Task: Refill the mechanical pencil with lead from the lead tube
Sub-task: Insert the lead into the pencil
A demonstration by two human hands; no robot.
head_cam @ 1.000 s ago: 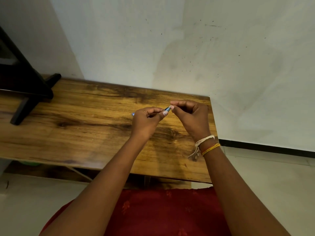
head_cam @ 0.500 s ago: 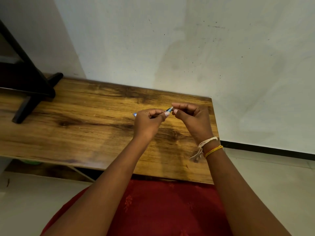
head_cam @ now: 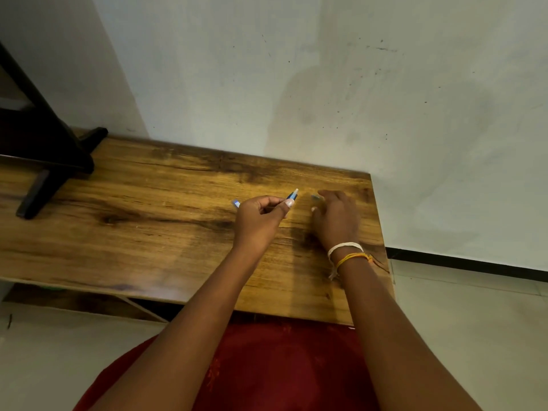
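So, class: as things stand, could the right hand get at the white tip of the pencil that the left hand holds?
Probably yes. The right hand is just beside the pencil, whose tip juts clear of the left hand, with only bare table between. A small blurred piece is at its fingers, which might need setting down first.

Wooden table (head_cam: 178, 232) – dark stand (head_cam: 44, 161) on it.

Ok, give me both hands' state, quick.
Left hand: closed on the blue pencil.
Right hand: low over the table, small blurred item at fingertips; grip unclear.
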